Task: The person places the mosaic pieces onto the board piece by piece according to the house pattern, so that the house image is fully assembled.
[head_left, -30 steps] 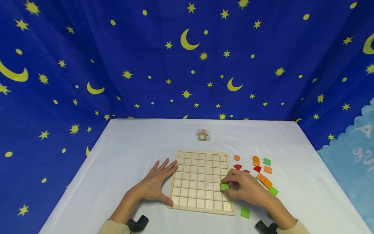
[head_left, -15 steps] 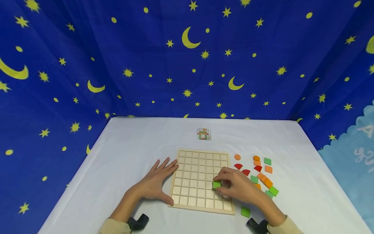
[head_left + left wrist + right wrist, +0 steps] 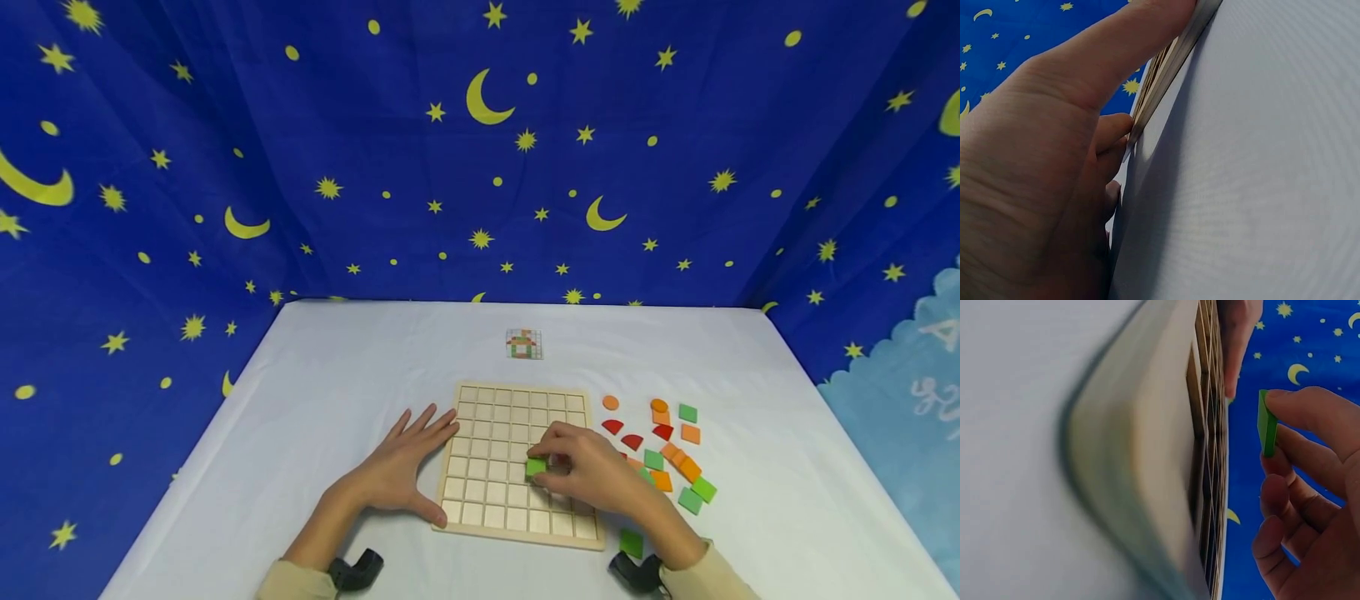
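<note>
A light wooden grid board (image 3: 497, 471) lies on the white table, its visible cells bare. My right hand (image 3: 592, 468) pinches a green square tile (image 3: 536, 467) between thumb and fingers over the board's right-middle part. In the right wrist view that tile (image 3: 1267, 424) is held upright, apart from the board, by the right hand (image 3: 1313, 469). My left hand (image 3: 397, 468) is spread at the board's left edge, thumb at the near corner and fingertips on the rim. The left wrist view shows the left hand (image 3: 1054, 137) against the board's side (image 3: 1169, 69).
Right of the board lie loose pieces: an orange disc (image 3: 611, 403), red quarter pieces (image 3: 632, 442), orange squares (image 3: 691, 434) and green squares (image 3: 690, 501). A green tile (image 3: 631, 543) lies near the right wrist. Behind the board is a small patterned card (image 3: 524, 344).
My right hand has carried the green tile leftward and slightly away from me over the board, uncovering several pieces on the right. My left hand has stayed in place.
</note>
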`<state>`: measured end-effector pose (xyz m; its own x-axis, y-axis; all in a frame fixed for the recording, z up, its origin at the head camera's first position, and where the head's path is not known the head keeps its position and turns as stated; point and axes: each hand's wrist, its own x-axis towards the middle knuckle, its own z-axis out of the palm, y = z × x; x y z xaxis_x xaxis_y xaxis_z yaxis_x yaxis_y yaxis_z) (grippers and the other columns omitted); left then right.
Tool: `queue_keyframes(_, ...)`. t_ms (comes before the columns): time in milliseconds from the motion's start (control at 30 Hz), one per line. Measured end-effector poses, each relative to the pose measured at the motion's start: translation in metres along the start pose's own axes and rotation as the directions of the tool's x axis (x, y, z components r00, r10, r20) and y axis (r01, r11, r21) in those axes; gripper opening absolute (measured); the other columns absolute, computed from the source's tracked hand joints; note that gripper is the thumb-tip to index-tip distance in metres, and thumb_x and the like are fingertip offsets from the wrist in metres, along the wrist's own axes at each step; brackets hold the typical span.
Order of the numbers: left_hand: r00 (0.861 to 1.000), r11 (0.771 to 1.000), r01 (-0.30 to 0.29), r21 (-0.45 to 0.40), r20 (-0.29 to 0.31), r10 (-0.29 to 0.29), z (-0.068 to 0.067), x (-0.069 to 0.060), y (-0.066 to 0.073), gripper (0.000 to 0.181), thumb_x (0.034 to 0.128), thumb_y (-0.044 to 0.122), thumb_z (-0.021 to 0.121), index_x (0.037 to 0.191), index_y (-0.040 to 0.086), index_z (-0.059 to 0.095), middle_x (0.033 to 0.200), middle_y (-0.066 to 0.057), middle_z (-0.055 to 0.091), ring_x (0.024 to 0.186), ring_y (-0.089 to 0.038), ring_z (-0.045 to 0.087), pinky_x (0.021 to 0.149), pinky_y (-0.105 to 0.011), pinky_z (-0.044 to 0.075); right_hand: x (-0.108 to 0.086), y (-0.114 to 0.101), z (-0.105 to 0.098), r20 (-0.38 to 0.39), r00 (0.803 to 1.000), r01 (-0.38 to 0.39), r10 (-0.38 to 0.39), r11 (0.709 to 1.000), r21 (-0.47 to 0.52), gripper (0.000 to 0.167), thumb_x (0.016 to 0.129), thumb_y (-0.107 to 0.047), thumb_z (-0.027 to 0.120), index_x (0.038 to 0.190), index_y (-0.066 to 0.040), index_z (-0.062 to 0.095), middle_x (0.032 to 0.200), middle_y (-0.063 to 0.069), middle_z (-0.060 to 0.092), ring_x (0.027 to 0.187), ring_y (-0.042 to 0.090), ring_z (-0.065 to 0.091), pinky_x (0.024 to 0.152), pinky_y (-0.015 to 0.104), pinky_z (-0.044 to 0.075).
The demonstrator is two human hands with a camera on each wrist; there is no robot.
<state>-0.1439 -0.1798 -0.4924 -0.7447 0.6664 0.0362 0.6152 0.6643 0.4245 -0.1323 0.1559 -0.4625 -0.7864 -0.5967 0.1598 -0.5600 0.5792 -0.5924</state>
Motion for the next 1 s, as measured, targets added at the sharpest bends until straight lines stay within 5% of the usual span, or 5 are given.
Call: queue_keyframes(1000, 1.0, 1.0, 0.019, -0.007, 0.007, -0.019, -0.002, -0.001, 0.002, 0.13, 0.0525, 0.082, 0.07, 0.154, 0.014, 0.025, 0.16, 0.003, 0.011, 0.145, -0.029, 0.004, 0.114, -0.053, -0.002, 0.032, -0.013, 0.027, 0.027, 0.995, 0.101, -0.101, 0.995, 0.017, 0.023, 0.085, -0.031, 0.074, 0.106, -0.022, 0.075, 0.091, -0.018, 0.058, 0.068, -0.001, 0.05, 0.058, 0.019, 0.044)
